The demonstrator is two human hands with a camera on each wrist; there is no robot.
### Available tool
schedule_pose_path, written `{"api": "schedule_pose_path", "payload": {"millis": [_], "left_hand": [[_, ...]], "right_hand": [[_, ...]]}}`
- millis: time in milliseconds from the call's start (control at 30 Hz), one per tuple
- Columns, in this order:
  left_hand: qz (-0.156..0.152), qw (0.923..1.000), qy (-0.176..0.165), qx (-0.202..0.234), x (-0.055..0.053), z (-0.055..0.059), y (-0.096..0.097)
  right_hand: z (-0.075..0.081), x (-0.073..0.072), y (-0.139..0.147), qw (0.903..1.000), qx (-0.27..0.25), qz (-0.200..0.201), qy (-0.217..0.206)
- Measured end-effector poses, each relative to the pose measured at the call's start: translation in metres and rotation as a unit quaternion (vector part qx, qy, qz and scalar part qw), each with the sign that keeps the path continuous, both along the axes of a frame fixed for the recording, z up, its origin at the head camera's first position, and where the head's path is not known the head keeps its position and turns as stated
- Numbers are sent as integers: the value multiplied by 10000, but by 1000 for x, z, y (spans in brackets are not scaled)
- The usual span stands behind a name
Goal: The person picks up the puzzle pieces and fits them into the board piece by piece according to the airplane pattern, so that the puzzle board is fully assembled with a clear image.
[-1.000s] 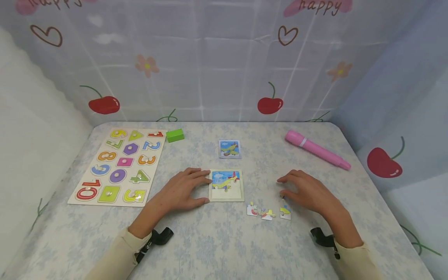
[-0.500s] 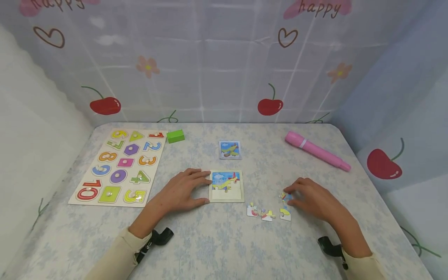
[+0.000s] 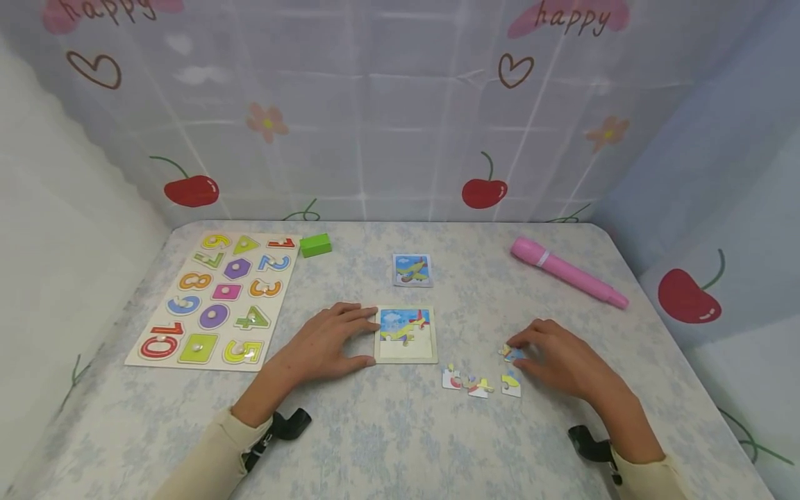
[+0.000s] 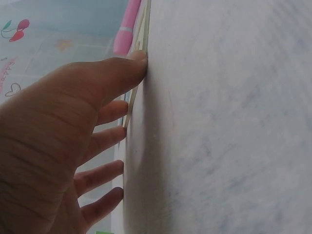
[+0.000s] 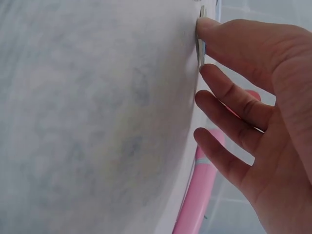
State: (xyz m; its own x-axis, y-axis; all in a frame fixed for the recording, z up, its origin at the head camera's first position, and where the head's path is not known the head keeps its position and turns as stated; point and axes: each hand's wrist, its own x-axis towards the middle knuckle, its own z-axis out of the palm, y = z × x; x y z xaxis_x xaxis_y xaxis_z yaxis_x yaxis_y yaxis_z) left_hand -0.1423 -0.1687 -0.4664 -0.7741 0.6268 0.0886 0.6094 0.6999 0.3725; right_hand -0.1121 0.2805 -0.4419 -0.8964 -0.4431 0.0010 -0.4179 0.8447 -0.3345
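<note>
In the head view, a square puzzle board (image 3: 405, 353) holds part of a yellow airplane picture at its top, with bare board below. My left hand (image 3: 329, 343) lies at the board's left side, fingers fairly straight, thumb and fingertips touching its edge. With thumb and index finger, my right hand (image 3: 562, 361) pinches a puzzle piece (image 3: 514, 354) low over the table; in the right wrist view that piece (image 5: 201, 48) shows edge-on. Just in front lie loose pieces: a red and white one (image 3: 451, 378), a yellow one (image 3: 479, 387) and another yellow one (image 3: 511, 385).
Behind the board lies a small airplane picture card (image 3: 412, 270). A number and shape board (image 3: 139, 352) occupies the left side, with a green block (image 3: 315, 245) by its far corner. A pink flashlight-shaped cylinder (image 3: 570, 273) lies at the back right.
My right hand has shifted right and toward the person, and its thumb and index finger have closed on the puzzle piece. The left hand keeps its place at the board.
</note>
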Motion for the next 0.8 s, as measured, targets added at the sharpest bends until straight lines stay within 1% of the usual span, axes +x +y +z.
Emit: {"api": "schedule_pose_path", "payload": {"millis": [233,300,367,500,600,800], "left_hand": [[46,10000,4,-48,1,0,-1],[45,10000,19,-55,1,0,0],[32,10000,38,-47,0,1,0],[31,10000,70,-55,0,3,1],[41,9999,77,-75,-1,3,1],[3,10000,60,-72,0,1,0]], "right_hand": [[-3,-6,-8,9992,68,193,347],[-2,-8,-9,9990,98,233,380],[-1,-8,-8,9992,116,223,300],[2,-7,-1,9997,-21,220,-86],[2,-6,3,9992,-113,253,-287],[0,-5,5,9987,-139,293,-388]]}}
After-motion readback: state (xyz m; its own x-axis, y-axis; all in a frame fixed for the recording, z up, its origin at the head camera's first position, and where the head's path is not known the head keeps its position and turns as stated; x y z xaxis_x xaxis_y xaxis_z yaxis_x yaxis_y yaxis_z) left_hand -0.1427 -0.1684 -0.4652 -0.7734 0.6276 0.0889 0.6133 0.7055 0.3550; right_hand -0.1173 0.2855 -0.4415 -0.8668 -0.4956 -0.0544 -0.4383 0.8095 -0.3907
